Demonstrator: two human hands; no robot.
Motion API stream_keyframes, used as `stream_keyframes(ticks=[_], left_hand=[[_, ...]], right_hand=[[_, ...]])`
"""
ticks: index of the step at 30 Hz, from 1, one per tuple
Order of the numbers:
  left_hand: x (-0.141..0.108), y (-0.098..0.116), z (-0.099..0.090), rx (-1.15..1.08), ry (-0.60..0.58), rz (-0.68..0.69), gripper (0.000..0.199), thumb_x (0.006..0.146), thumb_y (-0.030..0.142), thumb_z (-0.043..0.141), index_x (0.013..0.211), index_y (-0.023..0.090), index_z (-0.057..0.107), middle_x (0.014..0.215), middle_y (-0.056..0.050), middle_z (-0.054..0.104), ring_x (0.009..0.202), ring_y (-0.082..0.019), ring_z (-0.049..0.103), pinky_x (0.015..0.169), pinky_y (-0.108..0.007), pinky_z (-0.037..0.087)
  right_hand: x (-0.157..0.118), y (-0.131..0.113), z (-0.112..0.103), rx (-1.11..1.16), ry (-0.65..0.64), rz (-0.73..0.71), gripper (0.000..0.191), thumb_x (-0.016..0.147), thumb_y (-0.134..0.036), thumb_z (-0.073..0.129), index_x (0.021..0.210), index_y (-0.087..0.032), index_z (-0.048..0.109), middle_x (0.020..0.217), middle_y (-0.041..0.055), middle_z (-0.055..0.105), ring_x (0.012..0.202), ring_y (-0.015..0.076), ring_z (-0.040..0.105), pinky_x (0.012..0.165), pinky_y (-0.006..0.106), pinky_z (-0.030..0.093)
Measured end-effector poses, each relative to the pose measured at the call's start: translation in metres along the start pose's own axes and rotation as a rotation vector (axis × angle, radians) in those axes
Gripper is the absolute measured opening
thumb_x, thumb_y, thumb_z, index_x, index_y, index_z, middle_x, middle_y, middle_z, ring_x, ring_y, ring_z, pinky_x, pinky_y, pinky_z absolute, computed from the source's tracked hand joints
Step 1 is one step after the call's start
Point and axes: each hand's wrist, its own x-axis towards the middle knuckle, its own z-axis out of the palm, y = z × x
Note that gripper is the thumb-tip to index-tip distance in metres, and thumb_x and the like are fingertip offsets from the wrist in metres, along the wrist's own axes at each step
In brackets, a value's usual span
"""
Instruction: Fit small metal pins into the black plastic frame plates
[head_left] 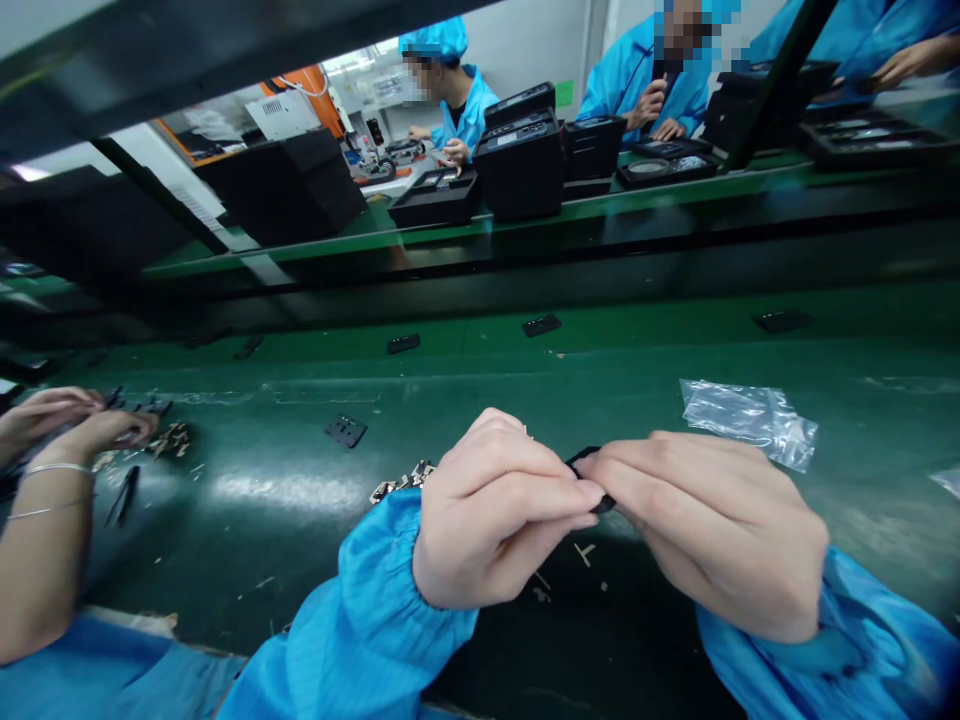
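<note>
Both my hands meet over the near part of the green bench. My left hand (502,500) pinches a small black plastic part (602,504) between thumb and fingers. From the other side my right hand (720,520) grips the same part. Most of it is hidden behind my fingers, so its exact kind does not show. Left of my left wrist lies a heap of small metallic pieces (405,480), partly covered by my hand and sleeve. Thin pale scraps (585,554) lie on the bench below my hands.
A clear plastic bag (750,415) lies beyond my right hand. Flat black plates (346,431) are spread on the bench, several along its far side. At left a co-worker's hands (112,425) work near tweezers (126,495). Black trays (521,160) stand on the raised shelf.
</note>
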Motion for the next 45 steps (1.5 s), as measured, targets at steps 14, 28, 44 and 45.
stream_keyframes(ticks=[14, 28, 44, 45], left_hand=[[-0.003, -0.005, -0.002, 0.092, -0.048, 0.084, 0.005, 0.078, 0.008, 0.057, 0.079, 0.010, 0.060, 0.075, -0.004, 0.060, 0.066, -0.012, 0.056, 0.057, -0.030, 0.049], [-0.004, 0.001, 0.001, 0.113, -0.018, 0.041, 0.015, 0.072, 0.000, 0.058, 0.083, 0.010, 0.061, 0.080, -0.005, 0.060, 0.069, -0.012, 0.058, 0.058, -0.028, 0.052], [-0.002, -0.005, 0.001, 0.010, 0.011, 0.000, 0.004, 0.078, 0.017, 0.061, 0.080, 0.013, 0.060, 0.074, -0.003, 0.059, 0.065, -0.011, 0.058, 0.057, -0.026, 0.053], [-0.002, -0.005, 0.001, 0.019, 0.003, -0.002, 0.004, 0.078, 0.017, 0.060, 0.080, 0.013, 0.060, 0.075, -0.003, 0.059, 0.066, -0.011, 0.058, 0.057, -0.026, 0.053]], right_hand=[[-0.008, 0.002, 0.000, -0.057, -0.083, -0.007, 0.016, 0.084, -0.008, 0.047, 0.086, -0.014, 0.061, 0.077, 0.0054, 0.065, 0.058, 0.0111, 0.049, 0.054, 0.026, 0.039], [-0.010, 0.000, -0.001, -0.119, -0.042, -0.032, 0.016, 0.084, -0.009, 0.048, 0.090, -0.013, 0.062, 0.079, 0.0073, 0.065, 0.061, 0.0131, 0.052, 0.054, 0.027, 0.040], [-0.005, -0.002, -0.010, -0.206, -0.091, -0.068, 0.023, 0.084, -0.005, 0.041, 0.086, -0.013, 0.063, 0.077, 0.0068, 0.066, 0.057, 0.0132, 0.050, 0.052, 0.028, 0.039], [-0.006, -0.002, -0.009, -0.203, -0.087, -0.068, 0.023, 0.084, -0.006, 0.042, 0.088, -0.013, 0.063, 0.078, 0.0072, 0.066, 0.058, 0.0135, 0.051, 0.052, 0.028, 0.039]])
